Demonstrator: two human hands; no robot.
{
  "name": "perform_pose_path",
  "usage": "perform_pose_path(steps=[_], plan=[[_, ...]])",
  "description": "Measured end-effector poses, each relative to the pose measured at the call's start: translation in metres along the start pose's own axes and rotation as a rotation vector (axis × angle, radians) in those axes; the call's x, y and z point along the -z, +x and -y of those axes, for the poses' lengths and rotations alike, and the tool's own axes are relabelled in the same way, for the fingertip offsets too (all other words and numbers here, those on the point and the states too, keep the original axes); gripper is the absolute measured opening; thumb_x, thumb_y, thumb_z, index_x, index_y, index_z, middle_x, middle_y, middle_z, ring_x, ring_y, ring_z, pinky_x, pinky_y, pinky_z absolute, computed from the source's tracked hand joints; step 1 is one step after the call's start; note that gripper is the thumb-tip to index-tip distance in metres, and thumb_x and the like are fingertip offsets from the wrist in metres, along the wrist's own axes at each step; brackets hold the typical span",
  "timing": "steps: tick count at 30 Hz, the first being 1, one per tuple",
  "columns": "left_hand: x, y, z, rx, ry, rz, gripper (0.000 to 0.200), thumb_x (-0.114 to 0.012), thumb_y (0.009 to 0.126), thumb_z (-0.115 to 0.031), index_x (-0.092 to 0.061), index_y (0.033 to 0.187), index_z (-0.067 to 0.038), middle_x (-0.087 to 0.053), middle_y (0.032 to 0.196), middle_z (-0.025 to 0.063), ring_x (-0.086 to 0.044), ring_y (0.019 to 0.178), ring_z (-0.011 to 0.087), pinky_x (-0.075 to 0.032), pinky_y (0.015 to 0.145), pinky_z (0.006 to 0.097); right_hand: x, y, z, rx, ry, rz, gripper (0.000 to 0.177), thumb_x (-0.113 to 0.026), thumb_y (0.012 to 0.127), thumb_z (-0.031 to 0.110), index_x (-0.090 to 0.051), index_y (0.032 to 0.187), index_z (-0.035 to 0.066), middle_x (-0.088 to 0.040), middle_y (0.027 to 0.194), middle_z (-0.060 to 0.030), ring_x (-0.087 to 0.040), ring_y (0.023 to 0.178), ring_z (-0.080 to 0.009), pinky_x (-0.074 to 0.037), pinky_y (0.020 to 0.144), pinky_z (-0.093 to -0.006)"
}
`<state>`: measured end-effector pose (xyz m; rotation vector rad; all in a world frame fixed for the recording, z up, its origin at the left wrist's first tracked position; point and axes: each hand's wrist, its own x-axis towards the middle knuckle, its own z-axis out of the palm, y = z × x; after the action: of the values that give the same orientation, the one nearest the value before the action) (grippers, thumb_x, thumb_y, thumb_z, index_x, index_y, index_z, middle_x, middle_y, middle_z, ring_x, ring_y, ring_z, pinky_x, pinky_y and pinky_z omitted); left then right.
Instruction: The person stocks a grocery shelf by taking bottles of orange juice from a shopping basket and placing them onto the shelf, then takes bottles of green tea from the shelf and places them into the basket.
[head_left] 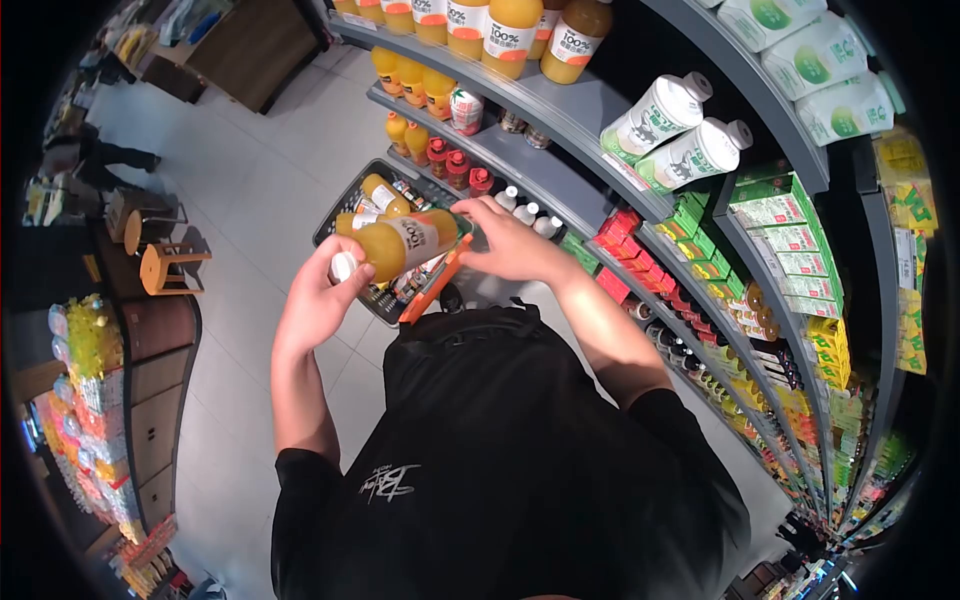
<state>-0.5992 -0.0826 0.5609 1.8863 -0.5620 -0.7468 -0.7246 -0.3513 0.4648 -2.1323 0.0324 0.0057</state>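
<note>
**Inspector:** Head view. Report the item in hand.

**Assistant:** One juice bottle (400,245), orange contents, white label, white cap. It is held nearly level at chest height, cap end to the person's left, directly above the basket (340,205).

**Inspector:** Left hand?

**Assistant:** The left hand (320,300) is at the cap end, with the fingers curled closed around the neck and cap.

**Inspector:** Right hand?

**Assistant:** The right hand (510,240) is at the base end, palm down, with the fingers clamped over the bottom of the same bottle.

**Inspector:** Contents of the basket?

**Assistant:** It is black with an orange handle (435,285) and stands on the floor (260,170) against the lowest shelf. Two more orange bottles (383,193) lie inside, together with smaller goods too small to identify.

**Inspector:** Surroundings?

**Assistant:** To the right, a curved shelf (560,100) carries matching juice bottles, with white cartons (660,115) lying just beside them.
</note>
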Motion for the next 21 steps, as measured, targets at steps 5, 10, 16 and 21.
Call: perform_pose_path(steps=[5,10,16,21], plan=[[-0.018,0.006,-0.057,-0.049,0.209,0.152,0.016,-0.073,0.094,-0.010,-0.059,0.100,-0.008,-0.056,0.078,-0.0029,-0.050,0.066,0.0084,-0.042,0.060,0.0271,0.005,-0.021,0.024,0.151,0.013,-0.126,0.085,-0.081,0.074,0.016,-0.040,0.148,0.006,-0.039,0.152,-0.0178,-0.036,0.145,-0.0364,-0.034,0.119,-0.0459],[-0.035,0.002,-0.095,-0.406,0.488,0.274,0.019,-0.077,0.083,-0.009,-0.062,0.093,-0.010,-0.066,0.084,0.0067,-0.061,0.068,0.0264,-0.046,0.058,0.0352,0.039,-0.036,0.040,0.145,0.121,-0.014,0.096,-0.080,0.070,0.011,-0.034,0.154,0.011,-0.040,0.153,-0.0177,-0.038,0.144,-0.0354,-0.035,0.118,-0.0438],[-0.054,0.002,-0.101,-0.567,0.754,0.415,0.019,-0.076,0.084,-0.012,-0.064,0.098,-0.016,-0.065,0.084,0.0084,-0.064,0.077,0.0329,-0.050,0.067,0.0399,0.040,-0.032,0.034,0.233,0.036,0.044,0.077,-0.088,0.065,0.016,-0.054,0.134,0.008,-0.060,0.128,-0.0119,-0.058,0.123,-0.0324,-0.046,0.106,-0.0429],[-0.063,0.004,-0.074,-0.370,0.356,0.199,0.046,-0.072,0.092,-0.011,-0.055,0.135,-0.015,-0.059,0.084,0.0075,-0.061,0.075,0.0208,-0.050,0.072,0.0348,0.047,-0.019,0.023,0.185,-0.147,-0.266,0.073,-0.091,0.065,0.021,-0.056,0.128,0.008,-0.062,0.124,-0.0133,-0.060,0.119,-0.0345,-0.049,0.102,-0.0419]])
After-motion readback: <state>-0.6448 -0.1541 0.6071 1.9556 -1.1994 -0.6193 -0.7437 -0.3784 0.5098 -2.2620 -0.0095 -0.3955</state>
